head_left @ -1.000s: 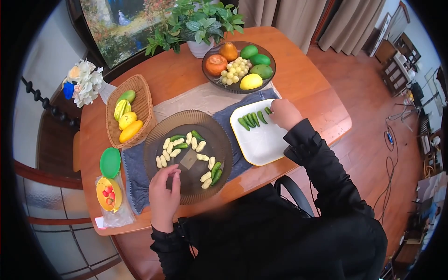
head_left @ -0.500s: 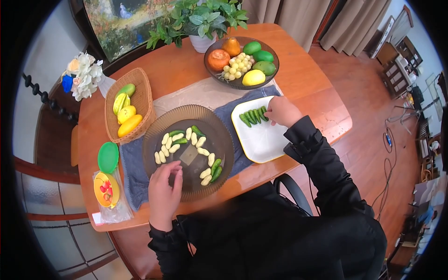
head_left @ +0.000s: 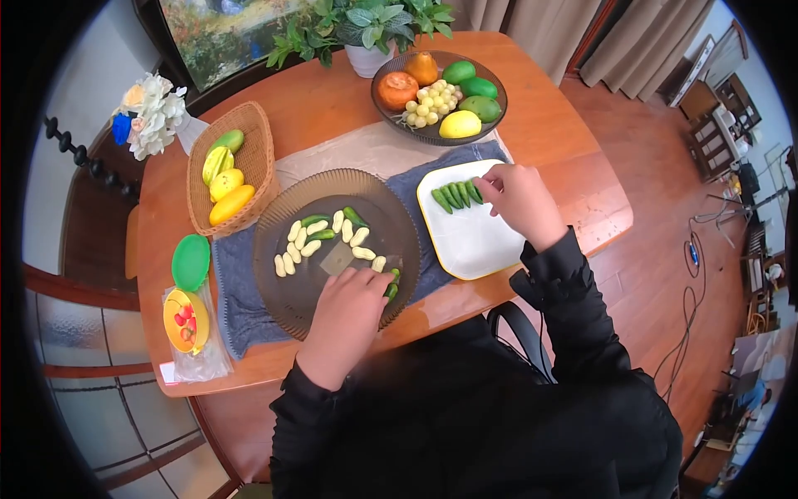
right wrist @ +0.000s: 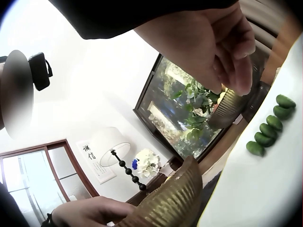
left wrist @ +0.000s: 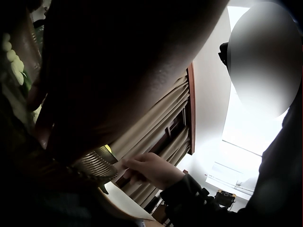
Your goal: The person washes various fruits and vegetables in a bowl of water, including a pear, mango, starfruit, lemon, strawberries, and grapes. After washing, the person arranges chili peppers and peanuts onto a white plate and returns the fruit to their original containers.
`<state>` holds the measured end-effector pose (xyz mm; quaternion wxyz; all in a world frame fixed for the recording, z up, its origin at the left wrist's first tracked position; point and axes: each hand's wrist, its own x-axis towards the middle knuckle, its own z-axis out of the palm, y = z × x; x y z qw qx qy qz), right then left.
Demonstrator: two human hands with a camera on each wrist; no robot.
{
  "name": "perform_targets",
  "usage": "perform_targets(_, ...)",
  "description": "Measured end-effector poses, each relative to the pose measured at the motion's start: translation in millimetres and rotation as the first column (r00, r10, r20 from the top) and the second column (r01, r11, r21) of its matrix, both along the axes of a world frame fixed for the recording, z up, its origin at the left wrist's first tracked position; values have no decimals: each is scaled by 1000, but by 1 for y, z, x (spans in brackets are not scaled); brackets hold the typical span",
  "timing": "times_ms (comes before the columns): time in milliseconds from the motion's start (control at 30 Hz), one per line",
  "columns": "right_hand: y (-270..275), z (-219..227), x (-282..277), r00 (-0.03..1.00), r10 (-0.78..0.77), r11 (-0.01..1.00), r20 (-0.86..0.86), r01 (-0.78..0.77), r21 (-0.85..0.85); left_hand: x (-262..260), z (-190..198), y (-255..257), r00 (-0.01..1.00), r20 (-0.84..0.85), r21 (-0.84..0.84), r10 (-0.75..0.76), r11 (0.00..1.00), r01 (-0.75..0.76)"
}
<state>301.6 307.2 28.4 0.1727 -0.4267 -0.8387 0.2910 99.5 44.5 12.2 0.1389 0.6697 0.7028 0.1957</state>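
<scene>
My left hand [head_left: 345, 320] reaches over the near right part of the brown ribbed plate [head_left: 278, 303], its relaxed fingertips at the small green cucumbers [head_left: 391, 292]; the thumb is hidden. Light peanuts [head_left: 293, 251] and more cucumbers lie in a zigzag line on this plate. On the white tray [head_left: 474, 249], several small cucumbers [head_left: 445, 200] stand side by side in a row. My right hand [head_left: 525, 204] is at the right end of that row; in the right wrist view this hand [right wrist: 208, 47] hangs above the tray [right wrist: 265, 189] with loosely bent fingers and nothing visible in them.
A fruit bowl [head_left: 391, 116] stands behind the tray. To the left are a wicker basket [head_left: 264, 150] with yellow and green fruit, a green lid [head_left: 191, 261] and a yellow bowl [head_left: 172, 320] with red pieces. A potted plant [head_left: 370, 58] stands at the back.
My left hand has moved right across the plate to its cucumbers. My right hand has drawn slightly away from the tray's row, where the cucumbers now lie closer together.
</scene>
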Motion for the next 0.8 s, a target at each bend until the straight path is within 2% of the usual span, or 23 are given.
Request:
perform_targets(67,-9,0,2,1000,0,1000,-18,0,-13,2,-3,4,999,-38,-25,-10,1000,9)
perform_targets(133,-17,-2,3,997,64,992,-45,-59,109,3,-4,6,1000,-2,-23,3,1000,-3)
perform_targets(233,-29,-3,1,989,116,991,-91,-108,82,3,-4,9,995,95,-72,4,997,2)
perform_targets(367,-44,5,-4,980,167,985,-105,-161,58,4,-3,11,995,100,-68,1,998,6)
perform_targets(433,-52,11,-8,943,294,955,-158,-297,-2,4,1,12,993,117,-65,7,998,1)
perform_targets(467,-56,9,-10,943,293,955,-160,-297,-3,4,1,12,993,115,-67,6,998,1)
perform_targets(533,-65,7,-16,836,496,863,-235,-504,30,4,0,12,980,199,-54,18,999,-7)
perform_targets(567,-70,11,-20,845,506,851,-172,-521,-61,5,-1,13,980,196,-54,16,999,-5)
perform_targets(633,-79,3,-27,843,495,851,-208,-519,-77,5,-3,14,960,262,5,101,994,-106)
perform_targets(667,-83,-1,-30,840,485,849,-241,-519,-97,5,-2,15,961,259,5,101,994,-106)
perform_targets(733,-91,-3,-35,848,475,850,-234,-511,-127,7,2,16,897,367,-10,246,965,-261)
perform_targets(800,-99,-3,-39,860,432,844,-273,-492,-214,10,10,17,872,387,-31,298,950,-311)
